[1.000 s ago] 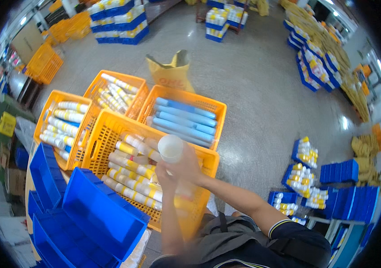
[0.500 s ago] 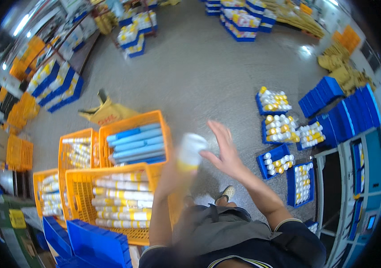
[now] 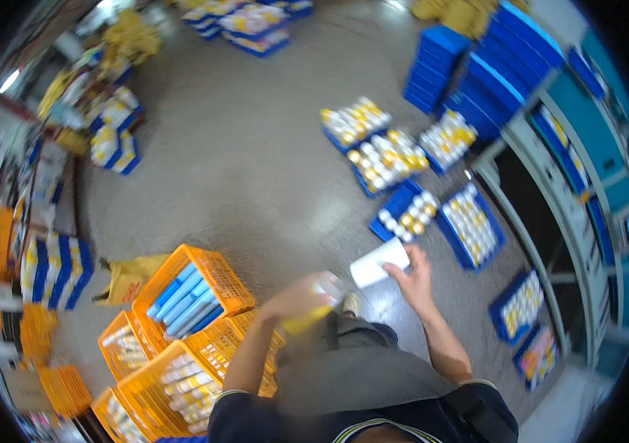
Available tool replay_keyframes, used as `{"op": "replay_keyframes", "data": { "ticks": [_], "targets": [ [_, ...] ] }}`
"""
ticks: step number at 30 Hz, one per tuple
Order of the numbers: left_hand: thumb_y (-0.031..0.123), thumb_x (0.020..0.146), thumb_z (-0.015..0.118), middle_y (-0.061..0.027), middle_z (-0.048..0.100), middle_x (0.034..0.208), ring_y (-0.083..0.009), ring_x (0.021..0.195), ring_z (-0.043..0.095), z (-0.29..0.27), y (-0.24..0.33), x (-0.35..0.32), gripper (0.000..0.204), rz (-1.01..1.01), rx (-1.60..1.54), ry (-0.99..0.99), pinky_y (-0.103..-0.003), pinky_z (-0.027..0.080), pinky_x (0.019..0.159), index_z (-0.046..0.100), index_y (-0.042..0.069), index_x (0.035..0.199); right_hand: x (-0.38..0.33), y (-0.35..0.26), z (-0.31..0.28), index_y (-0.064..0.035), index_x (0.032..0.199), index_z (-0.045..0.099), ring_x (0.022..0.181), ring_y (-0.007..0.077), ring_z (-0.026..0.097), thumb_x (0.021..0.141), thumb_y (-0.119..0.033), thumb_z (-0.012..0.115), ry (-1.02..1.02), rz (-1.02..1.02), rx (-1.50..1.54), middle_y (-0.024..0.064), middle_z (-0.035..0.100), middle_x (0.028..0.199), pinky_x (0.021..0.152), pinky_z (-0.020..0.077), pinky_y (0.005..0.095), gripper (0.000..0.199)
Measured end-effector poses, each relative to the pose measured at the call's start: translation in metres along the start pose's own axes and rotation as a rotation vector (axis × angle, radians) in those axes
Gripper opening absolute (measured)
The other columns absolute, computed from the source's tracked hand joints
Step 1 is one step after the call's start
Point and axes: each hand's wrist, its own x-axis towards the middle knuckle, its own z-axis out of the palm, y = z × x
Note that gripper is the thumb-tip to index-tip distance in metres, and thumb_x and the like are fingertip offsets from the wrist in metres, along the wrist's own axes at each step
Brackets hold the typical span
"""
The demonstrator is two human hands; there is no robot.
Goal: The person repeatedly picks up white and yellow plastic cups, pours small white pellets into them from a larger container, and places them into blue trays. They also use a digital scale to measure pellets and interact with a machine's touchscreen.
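Now we grip a white tube (image 3: 379, 263) in our right hand (image 3: 412, 280), fingers wrapped round its lower end, while our left hand (image 3: 296, 297) is clenched on a blurred yellow-and-white tube (image 3: 314, 304); both hang over the grey floor (image 3: 240, 162), just in front of our lap. Off to our left stand orange crates (image 3: 204, 295), one filled with blue tubes (image 3: 181, 295) and the nearer ones with white tubes, and beyond our right hand blue trays (image 3: 469, 225) of yellow-capped tubes sit on the floor.
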Motion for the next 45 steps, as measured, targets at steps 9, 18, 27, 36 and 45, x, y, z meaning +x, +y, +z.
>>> {"op": "replay_keyframes", "data": {
  "ticks": [9,18,27,36,45],
  "targets": [
    [0.030,0.089,0.071,-0.0106,0.060,0.117,-0.0197,0.107,0.057,-0.007,0.048,0.131,0.057,0.058,0.303,-0.325,-0.033,0.047,0.093,0.048,0.002,0.133,-0.008,0.064,-0.006,-0.0105,0.109,0.072,0.093,0.0240,0.068,0.090,-0.017,0.068,-0.544,0.361,0.125,0.0104,0.073,0.103,0.091,0.0499,0.0397,0.020],
    [0.029,0.098,0.049,-0.0127,0.064,0.116,-0.0223,0.106,0.062,-0.054,-0.044,0.204,0.041,-0.434,-0.747,-0.255,-0.036,0.049,0.095,0.055,0.001,0.127,0.005,0.132,-0.066,-0.0044,0.093,0.066,0.078,0.0075,0.058,0.097,-0.022,0.063,0.515,0.711,0.149,0.0001,0.066,0.084,0.069,0.0478,0.0244,0.019],
    [0.009,0.084,0.068,-0.0035,0.071,0.094,-0.0129,0.084,0.065,-0.150,-0.087,0.246,0.017,-0.567,0.083,-0.621,-0.029,0.052,0.077,0.073,0.002,0.099,-0.006,0.292,-0.037,-0.0017,0.101,0.060,0.082,0.0109,0.054,0.094,-0.024,0.067,0.269,0.832,-0.226,0.0066,0.064,0.087,0.072,0.0476,0.0294,0.024],
    [0.006,0.082,0.069,-0.0180,0.069,0.078,-0.0273,0.067,0.068,-0.073,-0.333,0.543,0.011,0.028,0.754,0.205,-0.037,0.051,0.064,0.070,0.001,0.092,0.032,0.623,0.022,-0.0049,0.102,0.060,0.095,0.0335,0.066,0.085,-0.016,0.074,0.160,0.613,-0.397,0.0153,0.068,0.101,0.080,0.0526,0.0417,0.025],
    [0.002,0.087,0.065,-0.0265,0.069,0.086,-0.0415,0.083,0.069,-0.016,-0.504,0.693,0.015,0.071,0.658,0.402,-0.045,0.052,0.075,0.062,-0.005,0.100,0.039,0.795,0.049,-0.0083,0.103,0.062,0.095,0.0343,0.063,0.084,-0.016,0.071,0.108,0.394,-0.390,0.0134,0.065,0.098,0.084,0.0511,0.0421,0.022]
  ]
}}
